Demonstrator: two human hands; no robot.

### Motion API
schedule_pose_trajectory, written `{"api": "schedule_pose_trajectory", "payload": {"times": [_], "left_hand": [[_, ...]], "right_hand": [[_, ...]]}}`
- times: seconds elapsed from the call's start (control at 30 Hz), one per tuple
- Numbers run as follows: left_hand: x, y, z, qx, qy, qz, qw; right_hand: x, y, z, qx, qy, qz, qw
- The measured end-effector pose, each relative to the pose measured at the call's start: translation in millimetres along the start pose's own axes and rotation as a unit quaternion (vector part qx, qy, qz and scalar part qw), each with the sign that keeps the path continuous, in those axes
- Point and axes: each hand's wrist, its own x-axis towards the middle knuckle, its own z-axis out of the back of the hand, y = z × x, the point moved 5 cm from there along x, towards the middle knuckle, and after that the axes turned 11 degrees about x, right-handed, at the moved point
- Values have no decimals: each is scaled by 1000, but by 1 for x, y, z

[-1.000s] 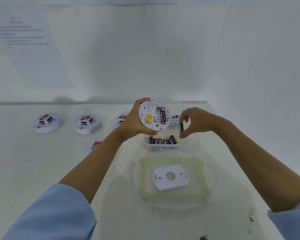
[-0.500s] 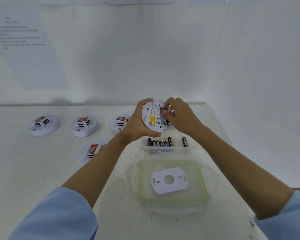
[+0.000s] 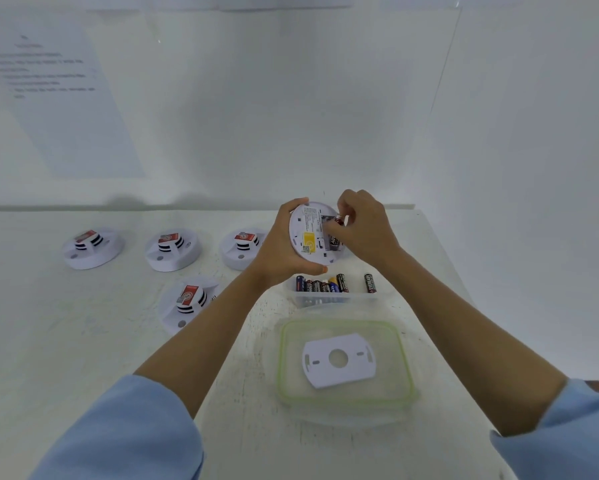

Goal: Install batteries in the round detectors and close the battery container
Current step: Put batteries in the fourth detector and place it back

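Lifted above the table, back facing the camera: a round detector, clasped at its rim by the curled fingers of the left hand. Pinched by the bent fingertips of the right hand, a battery at the open bay, beside one already seated. Best to seat the spring end first, then press the other end flat (polarity marks too small to read). Just below, the open battery container; nearer, its lid with a white mounting plate lying in it.
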Motion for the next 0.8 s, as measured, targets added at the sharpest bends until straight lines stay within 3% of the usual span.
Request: {"api": "schedule_pose_trajectory", "payload": {"times": [0.13, 0.27, 0.3, 0.37, 0.43, 0.53, 0.63, 0.73, 0.8], "left_hand": [[1, 0, 1, -3, -5, 6, 1000], [1, 0, 15, 0, -22, 5, 1000], [1, 1, 19, 0, -25, 6, 1000], [2, 2, 27, -2, -29, 8, 1000], [3, 3, 32, 8, -30, 7, 999], [7, 5, 36, 14, -34, 5, 999], [9, 7, 39, 9, -32, 9, 999], [13, 12, 41, 7, -31, 12, 999], [15, 16, 41, 9, -32, 15, 999]], "right_hand": [[-4, 14, -4, 29, 9, 22, 999], [0, 10, 22, 94, -82, -26, 992], [2, 5, 28, 52, -63, -62, 995], [1, -9, 26, -81, 62, -147, 984], [-10, -20, 12, -184, 194, -208, 941], [-22, -25, -5, -243, 284, -221, 901], [-8, -27, 1, -229, 247, -217, 916], [26, -29, 11, -239, 169, -152, 944], [46, -39, 4, -258, 191, -133, 938]]}}
